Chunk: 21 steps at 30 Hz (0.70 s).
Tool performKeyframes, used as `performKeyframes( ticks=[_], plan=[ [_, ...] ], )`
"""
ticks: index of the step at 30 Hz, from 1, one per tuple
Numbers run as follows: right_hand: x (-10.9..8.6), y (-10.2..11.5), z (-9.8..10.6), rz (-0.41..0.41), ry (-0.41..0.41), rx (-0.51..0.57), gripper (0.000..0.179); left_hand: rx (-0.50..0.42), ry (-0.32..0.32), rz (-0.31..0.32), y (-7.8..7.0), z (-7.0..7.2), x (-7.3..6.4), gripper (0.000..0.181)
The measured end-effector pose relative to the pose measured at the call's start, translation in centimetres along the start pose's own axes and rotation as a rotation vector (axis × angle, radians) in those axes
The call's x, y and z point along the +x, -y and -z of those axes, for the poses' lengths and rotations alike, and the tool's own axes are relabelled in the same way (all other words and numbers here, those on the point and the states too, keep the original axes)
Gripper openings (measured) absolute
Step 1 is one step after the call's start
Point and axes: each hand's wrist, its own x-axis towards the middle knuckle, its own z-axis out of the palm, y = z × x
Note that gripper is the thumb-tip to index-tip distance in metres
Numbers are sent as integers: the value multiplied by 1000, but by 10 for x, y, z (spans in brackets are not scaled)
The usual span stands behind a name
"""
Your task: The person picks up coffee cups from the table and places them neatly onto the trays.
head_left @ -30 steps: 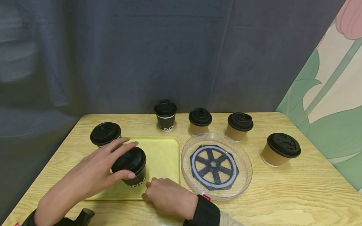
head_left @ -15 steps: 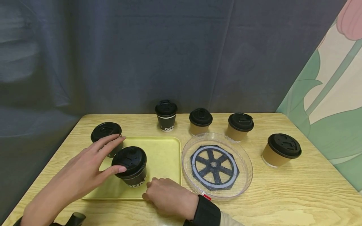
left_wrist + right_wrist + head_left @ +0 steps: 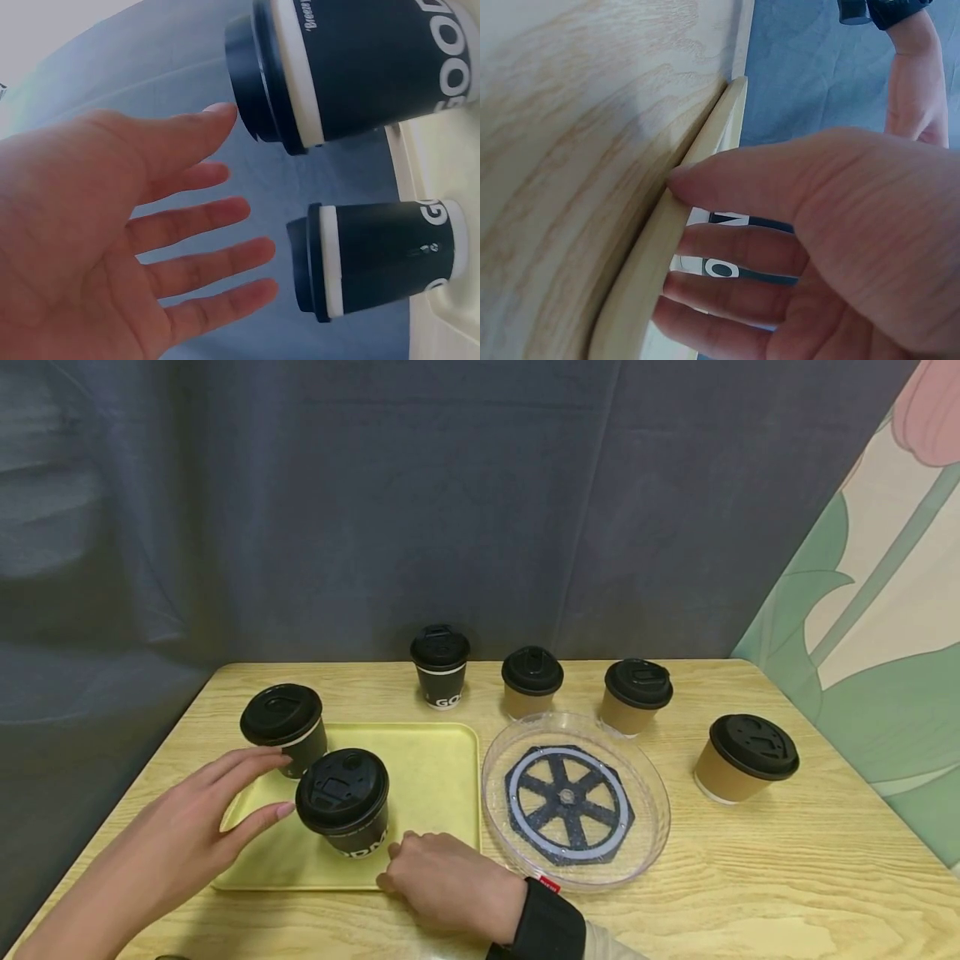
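Observation:
A black lidded paper coffee cup (image 3: 343, 802) stands upright on the yellow tray (image 3: 431, 777). Behind it to the left, another black coffee cup (image 3: 281, 718) stands at the tray's rear left corner. My left hand (image 3: 187, 827) is held beside these cups, fingers spread and holding nothing; its thumb points at the nearer cup's lid. In the left wrist view, the palm and fingers (image 3: 206, 217) show a gap to the lower cup (image 3: 382, 259). At the tray's front edge, my right hand (image 3: 450, 881) pinches the rim (image 3: 656, 240), thumb outside and fingers inside.
Right of the tray sits a round clear dish (image 3: 651, 827) with a dark spoked wheel pattern. A small black cup (image 3: 440, 668) and brown cups (image 3: 528, 693), (image 3: 636, 697) stand along the back. Another brown cup (image 3: 738, 760) is at the right. A dark curtain (image 3: 450, 510) hangs behind.
My left hand has drawn back leftward and toward me, away from the nearer black cup, which stays in place on the tray. The right hand has not visibly moved.

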Motion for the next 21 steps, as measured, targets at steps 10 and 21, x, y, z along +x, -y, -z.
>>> performKeyframes(
  ticks=[10,21],
  plan=[
    [0,0,0,-11,46,40,14,5,72,-30,18,-22,-9,27],
    [1,0,1,-10,36,28,14,-79,257,-76,37,-41,-10,22]
  ],
)
